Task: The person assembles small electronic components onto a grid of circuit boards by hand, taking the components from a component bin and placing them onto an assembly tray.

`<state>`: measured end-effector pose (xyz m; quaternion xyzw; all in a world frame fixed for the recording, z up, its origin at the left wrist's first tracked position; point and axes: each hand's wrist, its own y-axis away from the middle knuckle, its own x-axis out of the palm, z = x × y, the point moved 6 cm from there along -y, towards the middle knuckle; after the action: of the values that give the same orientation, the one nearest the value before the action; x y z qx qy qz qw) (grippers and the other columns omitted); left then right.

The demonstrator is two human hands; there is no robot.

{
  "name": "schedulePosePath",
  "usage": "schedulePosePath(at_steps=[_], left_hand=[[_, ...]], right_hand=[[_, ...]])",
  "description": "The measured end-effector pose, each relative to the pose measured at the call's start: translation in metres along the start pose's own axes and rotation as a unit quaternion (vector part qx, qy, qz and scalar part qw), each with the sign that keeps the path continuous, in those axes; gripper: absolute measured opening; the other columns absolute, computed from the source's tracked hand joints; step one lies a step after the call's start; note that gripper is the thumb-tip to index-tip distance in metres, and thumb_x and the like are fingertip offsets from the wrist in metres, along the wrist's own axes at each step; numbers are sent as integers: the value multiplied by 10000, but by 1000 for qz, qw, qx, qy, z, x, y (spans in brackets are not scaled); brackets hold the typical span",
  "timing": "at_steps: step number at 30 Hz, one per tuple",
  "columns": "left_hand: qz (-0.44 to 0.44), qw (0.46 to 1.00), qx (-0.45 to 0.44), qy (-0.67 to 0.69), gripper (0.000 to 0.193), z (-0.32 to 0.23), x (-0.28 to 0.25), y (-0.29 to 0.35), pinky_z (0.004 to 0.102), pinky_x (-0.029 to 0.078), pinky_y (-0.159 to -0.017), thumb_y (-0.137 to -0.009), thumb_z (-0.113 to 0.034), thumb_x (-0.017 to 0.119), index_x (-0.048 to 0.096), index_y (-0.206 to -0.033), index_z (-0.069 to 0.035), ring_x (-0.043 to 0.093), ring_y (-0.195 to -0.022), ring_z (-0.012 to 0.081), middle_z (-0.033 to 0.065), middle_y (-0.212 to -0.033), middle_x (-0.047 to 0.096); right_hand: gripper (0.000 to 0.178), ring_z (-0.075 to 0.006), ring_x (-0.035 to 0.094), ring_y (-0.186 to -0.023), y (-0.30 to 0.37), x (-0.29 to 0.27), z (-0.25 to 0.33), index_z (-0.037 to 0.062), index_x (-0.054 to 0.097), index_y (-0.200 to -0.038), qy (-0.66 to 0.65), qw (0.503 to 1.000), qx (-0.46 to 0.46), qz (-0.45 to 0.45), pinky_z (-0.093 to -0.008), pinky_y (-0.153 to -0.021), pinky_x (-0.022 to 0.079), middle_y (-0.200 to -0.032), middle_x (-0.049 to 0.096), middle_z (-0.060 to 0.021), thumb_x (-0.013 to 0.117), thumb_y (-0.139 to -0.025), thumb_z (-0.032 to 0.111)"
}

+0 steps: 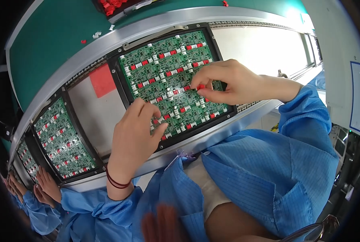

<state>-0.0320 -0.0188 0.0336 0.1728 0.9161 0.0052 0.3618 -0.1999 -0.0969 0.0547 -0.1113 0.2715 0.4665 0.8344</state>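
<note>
A green circuit board panel [168, 82] with rows of red and white connectors lies in a black frame [125, 90] before me. My right hand [234, 82] reaches over its right half, with thumb and forefinger pinched on a small red connector [200, 86] just above the board. At the panel's lower left, my left hand [133, 133] has its fingers bent, with thumb and forefinger apart near a red and white connector. Whether the left fingertips touch the board, I cannot tell.
The frame sits on a conveyor with metal rails [212, 131]. A second framed panel [59, 139] stands to the left, with other people's hands [47, 183] beside it. Beyond the rail, a tray of red connectors [112, 6] and loose white pieces [97, 35] rest on a green surface.
</note>
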Motion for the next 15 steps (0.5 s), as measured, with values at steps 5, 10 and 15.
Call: schedulePosePath(at_steps=[5, 10, 15], left_hand=[[-18, 995, 21, -95, 190, 0, 5, 0, 338, 441, -535, -706, -115, 688, 526, -798, -71, 554, -655, 220, 48, -759, 499], [-2, 996, 19, -90, 137, 1, 11, -2, 329, 445, -525, -729, -103, 664, 537, -774, -75, 559, -625, 221, 41, -713, 520], [-7, 994, 44, -103, 99, -1, 14, -1, 333, 449, -516, -758, -116, 638, 548, -745, -77, 570, -621, 220, 42, -688, 526]], right_hand=[[163, -189, 639, -717, 11, 2, -10, 29, 615, -969, 23, 1000, -11, 8, -278, -637, 526, -863, 648, -97, 622, -807, 48], [168, -203, 655, -757, 16, 8, -12, 20, 607, -986, -18, 999, -26, 13, -274, -645, 531, -875, 654, -106, 612, -823, 61], [148, -199, 654, -750, 18, 9, -19, 17, 605, -973, -4, 999, 31, 11, -271, -651, 534, -874, 654, -107, 604, -832, 62]])
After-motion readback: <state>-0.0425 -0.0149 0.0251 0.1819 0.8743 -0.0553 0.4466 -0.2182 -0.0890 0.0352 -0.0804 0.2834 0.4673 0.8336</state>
